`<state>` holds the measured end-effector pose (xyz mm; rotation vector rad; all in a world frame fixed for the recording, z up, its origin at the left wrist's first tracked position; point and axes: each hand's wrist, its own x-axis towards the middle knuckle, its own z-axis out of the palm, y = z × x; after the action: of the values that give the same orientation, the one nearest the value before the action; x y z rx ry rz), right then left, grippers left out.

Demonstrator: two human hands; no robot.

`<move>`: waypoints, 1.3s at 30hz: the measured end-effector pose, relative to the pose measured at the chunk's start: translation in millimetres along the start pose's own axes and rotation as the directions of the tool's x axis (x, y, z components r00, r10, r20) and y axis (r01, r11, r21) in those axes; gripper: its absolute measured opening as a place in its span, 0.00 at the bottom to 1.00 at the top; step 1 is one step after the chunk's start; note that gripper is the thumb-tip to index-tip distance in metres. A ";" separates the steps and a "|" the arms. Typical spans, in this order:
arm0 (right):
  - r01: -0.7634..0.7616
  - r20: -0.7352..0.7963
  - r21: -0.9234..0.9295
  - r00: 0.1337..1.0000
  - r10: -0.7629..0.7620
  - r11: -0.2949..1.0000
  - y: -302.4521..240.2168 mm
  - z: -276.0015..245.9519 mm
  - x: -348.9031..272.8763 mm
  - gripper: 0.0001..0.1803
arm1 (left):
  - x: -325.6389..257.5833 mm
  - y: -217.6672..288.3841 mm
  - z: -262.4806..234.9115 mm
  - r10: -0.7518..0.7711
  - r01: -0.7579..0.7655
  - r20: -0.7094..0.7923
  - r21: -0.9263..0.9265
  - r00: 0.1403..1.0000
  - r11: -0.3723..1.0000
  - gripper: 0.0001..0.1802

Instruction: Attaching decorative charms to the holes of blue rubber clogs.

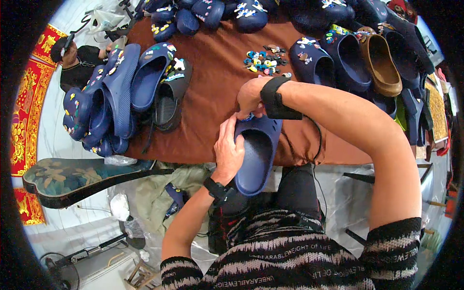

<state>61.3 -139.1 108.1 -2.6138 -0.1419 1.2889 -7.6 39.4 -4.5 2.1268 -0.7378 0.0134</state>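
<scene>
A navy-blue foam clog point(254, 159) points away from me at the front edge of the brown cloth, its heel toward my lap. My left hand point(228, 149) grips its left side, with the thumb at the opening's rim. Over the toe bends my right hand point(250, 96), its fingers curled down against the upper. A small bluish piece shows between the two hands, too covered to make out. Just beyond lies a loose pile of small colourful shoe charms point(263, 61).
Brown cloth point(208, 63) covers the table. Decorated navy clogs point(152, 75) and a black clog point(169, 101) stand at left; more navy clogs point(350, 60) and a brown clog point(382, 63) at right. A patterned padded seat point(87, 176) is at lower left. Another person point(77, 60) sits at far left.
</scene>
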 end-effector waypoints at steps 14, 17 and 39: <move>0.069 -0.203 0.334 0.979 0.000 0.940 49.8 35.9 10.8 0.37 | 2.3 7.7 1.3 -0.095 0.098 0.049 -0.042 0.994 0.994 0.29; 0.222 -0.430 0.461 0.903 -0.003 0.859 75.7 51.5 -4.0 0.34 | 2.2 3.6 0.9 -0.025 0.025 0.002 -0.025 1.000 0.999 0.33; 0.177 -0.861 0.149 0.507 0.040 0.973 134.5 72.7 41.1 0.23 | 18.9 19.2 -17.5 0.189 -0.201 0.178 0.048 0.966 0.978 0.30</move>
<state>27.2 -250.7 1.1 -2.6610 0.0717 -0.1694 2.6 34.1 25.5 2.1278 -1.0610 -0.0416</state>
